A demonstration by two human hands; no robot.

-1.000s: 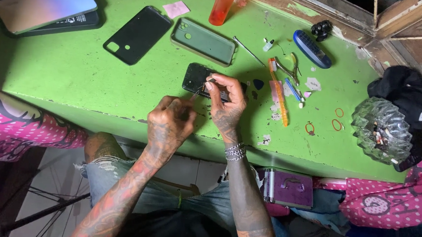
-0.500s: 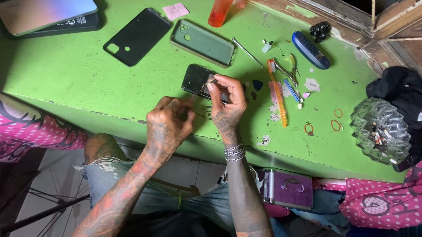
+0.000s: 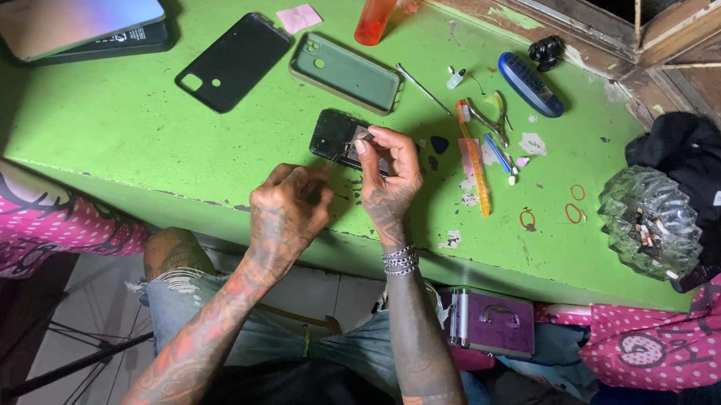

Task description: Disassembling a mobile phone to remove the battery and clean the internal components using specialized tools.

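Observation:
A small dark opened phone (image 3: 333, 134) lies face down on the green table (image 3: 115, 129). My right hand (image 3: 391, 175) rests on its right half, fingertips pinching at a part near its middle. My left hand (image 3: 289, 211) sits just below the phone near the table's front edge, fingers closed around a thin tool whose tip points at the phone. Both forearms come up from the bottom of the view.
A black back cover (image 3: 234, 60), a green case (image 3: 347, 72), two stacked phones (image 3: 80, 14), an orange bottle (image 3: 379, 10), a toothbrush (image 3: 473, 155), pliers (image 3: 492, 119), a blue oblong object (image 3: 530, 84), rubber bands (image 3: 575, 213), a glass ashtray (image 3: 650, 220) and a purple box (image 3: 491, 321) lie around.
My hands have barely shifted over the opened phone; the left hand's tool stays at its lower edge. Nothing else on the table has moved.

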